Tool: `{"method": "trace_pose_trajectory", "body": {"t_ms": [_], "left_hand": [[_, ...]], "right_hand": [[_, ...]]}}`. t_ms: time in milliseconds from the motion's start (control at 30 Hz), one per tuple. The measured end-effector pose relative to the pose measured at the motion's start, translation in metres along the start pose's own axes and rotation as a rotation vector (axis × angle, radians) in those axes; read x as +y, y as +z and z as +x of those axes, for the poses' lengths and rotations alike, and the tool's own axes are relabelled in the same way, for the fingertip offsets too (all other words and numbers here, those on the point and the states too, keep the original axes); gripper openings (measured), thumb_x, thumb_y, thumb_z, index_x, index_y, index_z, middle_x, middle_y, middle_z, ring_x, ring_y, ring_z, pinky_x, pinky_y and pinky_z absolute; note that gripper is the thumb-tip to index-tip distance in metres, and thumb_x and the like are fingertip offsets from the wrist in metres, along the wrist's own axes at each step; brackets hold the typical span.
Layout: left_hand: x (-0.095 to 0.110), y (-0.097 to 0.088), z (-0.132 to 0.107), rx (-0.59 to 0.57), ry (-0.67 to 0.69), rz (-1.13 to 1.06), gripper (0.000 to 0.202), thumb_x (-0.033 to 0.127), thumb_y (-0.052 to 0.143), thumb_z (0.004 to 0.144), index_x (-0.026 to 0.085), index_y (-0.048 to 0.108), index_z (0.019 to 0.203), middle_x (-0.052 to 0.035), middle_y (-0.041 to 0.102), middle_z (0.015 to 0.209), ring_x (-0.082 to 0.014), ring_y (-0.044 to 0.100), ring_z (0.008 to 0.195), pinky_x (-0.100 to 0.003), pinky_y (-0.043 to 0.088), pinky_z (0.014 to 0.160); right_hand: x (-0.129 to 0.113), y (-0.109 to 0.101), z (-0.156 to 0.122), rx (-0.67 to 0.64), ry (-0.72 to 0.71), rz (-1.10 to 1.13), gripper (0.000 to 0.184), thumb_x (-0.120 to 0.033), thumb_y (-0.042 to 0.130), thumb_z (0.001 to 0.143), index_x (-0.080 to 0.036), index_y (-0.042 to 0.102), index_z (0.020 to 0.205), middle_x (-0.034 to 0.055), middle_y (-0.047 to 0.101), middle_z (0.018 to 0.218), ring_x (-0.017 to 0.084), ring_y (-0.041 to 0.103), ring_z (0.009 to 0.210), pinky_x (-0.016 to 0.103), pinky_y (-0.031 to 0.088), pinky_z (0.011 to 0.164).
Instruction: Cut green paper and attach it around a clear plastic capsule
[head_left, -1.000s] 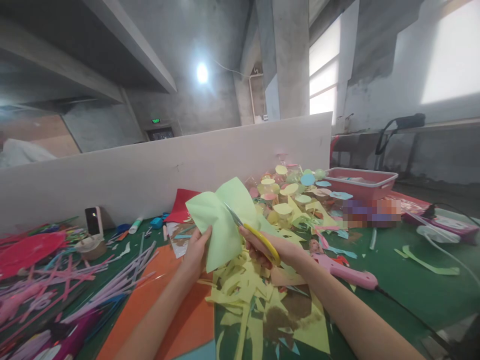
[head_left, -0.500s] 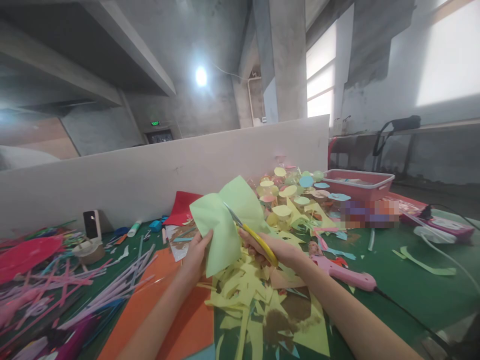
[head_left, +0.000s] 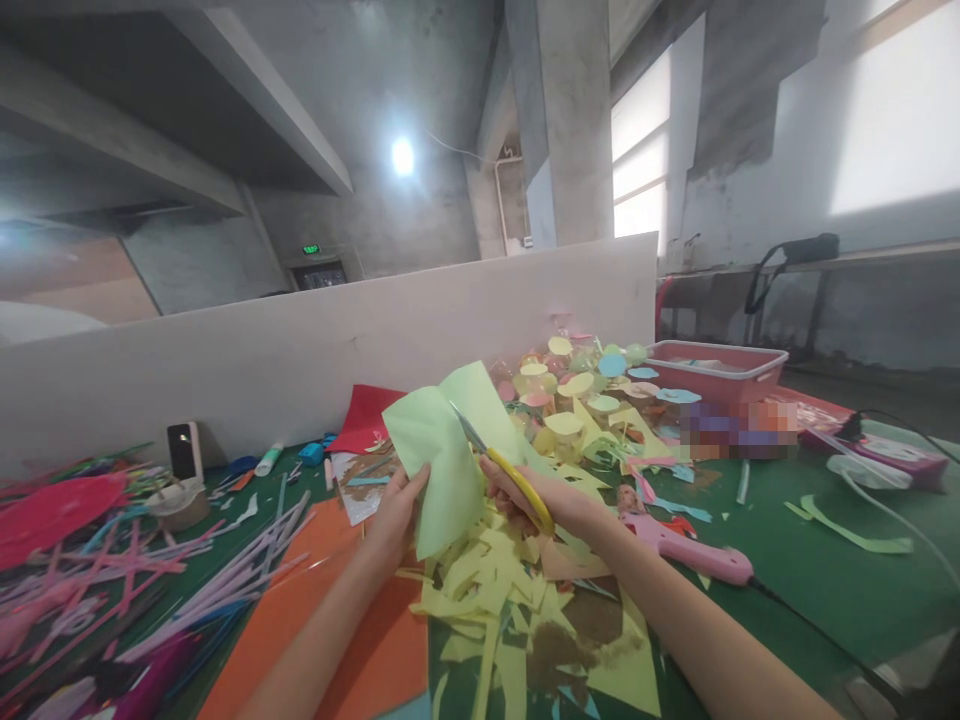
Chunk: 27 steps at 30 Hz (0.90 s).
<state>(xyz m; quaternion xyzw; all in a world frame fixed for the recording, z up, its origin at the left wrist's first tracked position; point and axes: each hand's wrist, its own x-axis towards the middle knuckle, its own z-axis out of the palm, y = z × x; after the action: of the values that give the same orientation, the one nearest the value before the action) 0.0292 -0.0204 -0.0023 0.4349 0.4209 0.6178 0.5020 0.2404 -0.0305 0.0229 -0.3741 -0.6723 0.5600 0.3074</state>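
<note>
My left hand (head_left: 397, 515) pinches the lower left edge of a light green paper sheet (head_left: 442, 450), held up above the table. My right hand (head_left: 547, 500) grips yellow-handled scissors (head_left: 506, 470), whose blades point up and left into the green paper. Under both hands lies a heap of yellow paper scraps (head_left: 487, 580) on a green table (head_left: 825, 570).
A pink glue gun (head_left: 686, 548) with a black cord lies right of my right arm. An orange sheet (head_left: 330, 610) is at the front left, with coloured strips (head_left: 150, 580) further left. Paper-topped cups (head_left: 585, 385) and a pink tray (head_left: 720, 365) stand behind. A white board (head_left: 300, 340) walls the back.
The green paper and both hands have shifted slightly right and down; the scissors stay in the paper.
</note>
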Motion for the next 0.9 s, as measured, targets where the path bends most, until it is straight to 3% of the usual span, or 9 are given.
{"method": "trace_pose_trajectory", "body": {"t_ms": [133,367,533,733,900], "left_hand": [[0.001,0.002,-0.003,-0.017,0.005,0.03,0.053,0.038,0.077,0.07,0.02,0.063,0.119,-0.0115,0.073,0.113,-0.0281,0.072,0.095,-0.042,0.055,0.088],[0.0,0.002,-0.003,-0.02,0.011,0.025,0.063,0.039,0.078,0.068,0.022,0.059,0.126,-0.0112,0.071,0.118,-0.0276,0.072,0.092,-0.041,0.055,0.086],[0.001,0.003,-0.004,-0.008,0.01,0.026,0.058,0.039,0.078,0.069,0.021,0.062,0.122,-0.0116,0.072,0.117,-0.0276,0.072,0.094,-0.04,0.055,0.087],[0.002,0.006,-0.006,-0.021,0.012,0.016,0.059,0.04,0.08,0.066,0.019,0.064,0.118,-0.0115,0.073,0.113,-0.0283,0.072,0.093,-0.04,0.055,0.086],[0.005,0.01,-0.011,-0.019,0.024,0.054,0.061,0.04,0.08,0.066,0.017,0.063,0.12,-0.0119,0.073,0.113,-0.0294,0.069,0.102,-0.039,0.054,0.089]], "right_hand": [[0.002,-0.001,0.001,-0.012,-0.042,-0.043,0.053,-0.072,0.041,0.086,-0.022,0.042,0.07,-0.0051,0.04,0.057,0.009,0.036,0.039,0.025,0.031,0.038],[0.009,-0.002,0.01,0.024,0.013,-0.111,0.058,-0.077,0.038,0.084,-0.022,0.045,0.069,-0.0049,0.042,0.046,0.009,0.038,0.031,0.023,0.032,0.033],[0.009,0.0,0.008,0.031,0.016,-0.011,0.059,-0.078,0.039,0.084,-0.021,0.048,0.076,-0.0055,0.043,0.05,0.009,0.038,0.034,0.023,0.032,0.033],[0.006,0.003,0.006,0.009,-0.031,0.067,0.052,-0.069,0.037,0.091,-0.02,0.048,0.081,-0.0057,0.041,0.058,0.007,0.035,0.038,0.022,0.032,0.037],[0.016,0.003,0.016,0.04,-0.008,0.045,0.055,-0.074,0.034,0.089,-0.021,0.047,0.079,-0.0066,0.04,0.049,0.009,0.036,0.035,0.023,0.032,0.034]]}}
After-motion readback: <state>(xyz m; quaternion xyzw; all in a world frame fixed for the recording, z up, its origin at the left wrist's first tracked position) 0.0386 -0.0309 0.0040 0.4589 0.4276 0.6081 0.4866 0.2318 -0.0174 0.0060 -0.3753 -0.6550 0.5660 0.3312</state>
